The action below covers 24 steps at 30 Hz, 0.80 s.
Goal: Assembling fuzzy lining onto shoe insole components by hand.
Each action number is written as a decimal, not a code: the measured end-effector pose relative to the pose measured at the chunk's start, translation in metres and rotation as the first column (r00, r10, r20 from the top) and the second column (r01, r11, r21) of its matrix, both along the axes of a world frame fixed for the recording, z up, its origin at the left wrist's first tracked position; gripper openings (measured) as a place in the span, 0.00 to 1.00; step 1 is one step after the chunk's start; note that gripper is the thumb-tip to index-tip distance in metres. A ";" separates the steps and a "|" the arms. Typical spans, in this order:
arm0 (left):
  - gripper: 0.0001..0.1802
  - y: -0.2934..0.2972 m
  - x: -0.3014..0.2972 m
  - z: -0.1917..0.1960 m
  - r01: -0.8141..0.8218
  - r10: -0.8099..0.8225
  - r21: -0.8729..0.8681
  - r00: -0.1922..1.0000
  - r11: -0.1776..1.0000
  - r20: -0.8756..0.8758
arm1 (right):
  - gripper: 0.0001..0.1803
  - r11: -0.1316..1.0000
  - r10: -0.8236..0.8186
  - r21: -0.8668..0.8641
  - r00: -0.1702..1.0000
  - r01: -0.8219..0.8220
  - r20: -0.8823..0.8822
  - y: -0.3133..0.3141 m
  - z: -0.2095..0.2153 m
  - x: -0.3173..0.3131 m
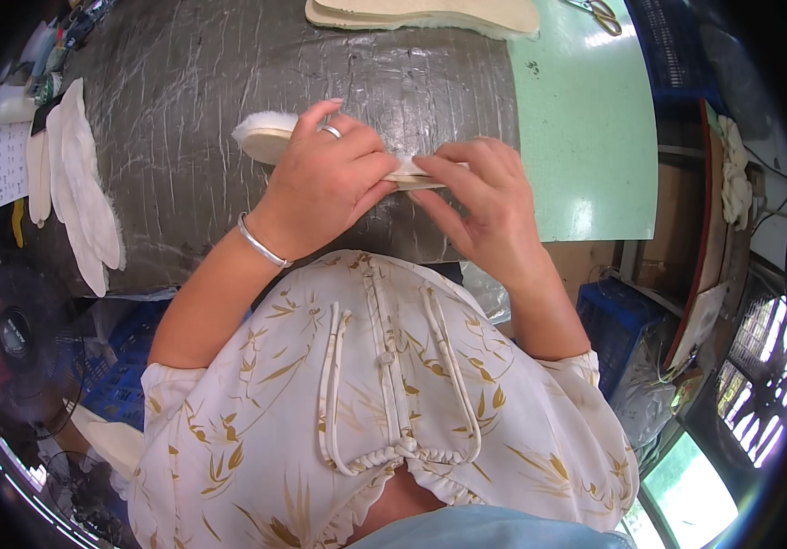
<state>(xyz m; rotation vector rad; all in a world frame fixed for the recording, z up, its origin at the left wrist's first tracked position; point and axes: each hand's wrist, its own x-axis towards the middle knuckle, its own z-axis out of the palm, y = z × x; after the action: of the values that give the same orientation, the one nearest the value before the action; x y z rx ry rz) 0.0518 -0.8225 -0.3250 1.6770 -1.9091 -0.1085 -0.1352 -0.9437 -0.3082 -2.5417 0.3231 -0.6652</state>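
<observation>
A cream insole with a fluffy white edge (262, 135) lies on the grey, tape-wrapped work surface (183, 82). My left hand (325, 183), with a ring and a silver bracelet, grips its middle from above. My right hand (485, 197) pinches the insole's right end between thumb and fingers. Most of the insole is hidden under both hands; only its left tip and a strip between the hands show.
A stack of cream insoles (421, 14) lies at the far edge. White fleecy insoles (82, 183) lie at the left. A pale green mat (585, 119) covers the right, with scissors (602, 13) on it. Blue crates (617, 320) and a fan (14, 334) stand below.
</observation>
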 end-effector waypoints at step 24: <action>0.22 0.031 0.037 -0.008 -0.013 0.017 0.074 0.999 0.997 -0.048 | 0.06 0.998 0.056 -0.010 0.994 -0.058 -0.098 0.005 -0.013 0.015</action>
<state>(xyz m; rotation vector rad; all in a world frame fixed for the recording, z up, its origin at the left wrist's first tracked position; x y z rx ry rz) 0.0891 -0.7910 -0.3326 1.7214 -1.8773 -0.2141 -0.1203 -0.9391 -0.3213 -2.5900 0.2791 -0.5247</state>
